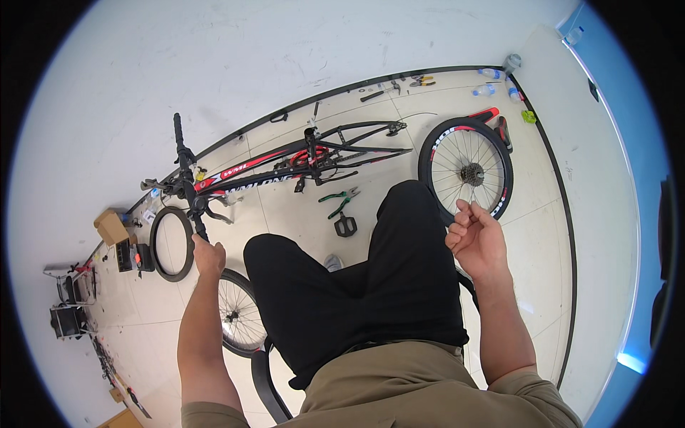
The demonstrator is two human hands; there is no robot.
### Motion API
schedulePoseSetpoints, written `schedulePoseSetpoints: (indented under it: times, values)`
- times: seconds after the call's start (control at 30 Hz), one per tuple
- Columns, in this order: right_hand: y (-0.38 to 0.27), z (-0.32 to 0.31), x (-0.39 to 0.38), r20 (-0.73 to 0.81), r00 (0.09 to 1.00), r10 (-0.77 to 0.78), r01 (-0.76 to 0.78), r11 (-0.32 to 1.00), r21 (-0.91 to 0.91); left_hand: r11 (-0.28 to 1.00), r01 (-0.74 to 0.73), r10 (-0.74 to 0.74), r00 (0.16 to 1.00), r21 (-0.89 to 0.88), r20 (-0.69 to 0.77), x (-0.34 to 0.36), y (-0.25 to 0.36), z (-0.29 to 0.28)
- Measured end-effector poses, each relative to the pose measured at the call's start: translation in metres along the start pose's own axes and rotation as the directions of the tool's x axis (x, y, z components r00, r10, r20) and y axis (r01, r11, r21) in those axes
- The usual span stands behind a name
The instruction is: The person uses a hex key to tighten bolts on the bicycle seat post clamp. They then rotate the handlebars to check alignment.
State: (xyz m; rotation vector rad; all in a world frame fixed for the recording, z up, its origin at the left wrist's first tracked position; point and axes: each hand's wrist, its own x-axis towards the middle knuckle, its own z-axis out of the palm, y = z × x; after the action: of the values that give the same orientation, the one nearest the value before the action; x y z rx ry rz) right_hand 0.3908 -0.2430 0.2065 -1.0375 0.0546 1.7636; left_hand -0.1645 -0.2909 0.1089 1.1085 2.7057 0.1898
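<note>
1. Held the left hand (pixel 208 257) back-up, with fingers (pixel 202 245) curled and bare forearm (pixel 202 324) stretched behind them.
2. Held the right hand (pixel 479 246) palm-up, with fingers (pixel 457 230) bent inward, thumb (pixel 488 217) near their tips, forearm (pixel 501 321) behind.

What I count on the floor (pixel 539 239) from my end
I make it two bare hands (pixel 477 244); one bicycle frame (pixel 235 171); two spoked wheels (pixel 471 173); one pedal (pixel 346 226); two pliers (pixel 347 194); one hammer (pixel 372 95) by the floor's far edge; at least three clear bottles (pixel 484 90) at its far right corner.
</note>
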Motion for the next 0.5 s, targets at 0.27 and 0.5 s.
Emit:
schedulePoseSetpoints:
  times: [0.27, 0.5]
  values:
    - [0.0009, 0.0029, -0.0020, -0.017, 1.000, 0.005, -0.005, 1.000, -0.003, 1.000, -0.002, 0.002, 1.000, 0.003, -0.008, -0.0001, 0.0000, 0.0009]
    - [0.0019, -0.0008, 0.0000, 0.004, 1.000, 0.009, -0.009, 1.000, -0.002, 1.000, -0.005, 0.005, 1.000, -0.004, 0.000, 0.0013, -0.0005, 0.0010]
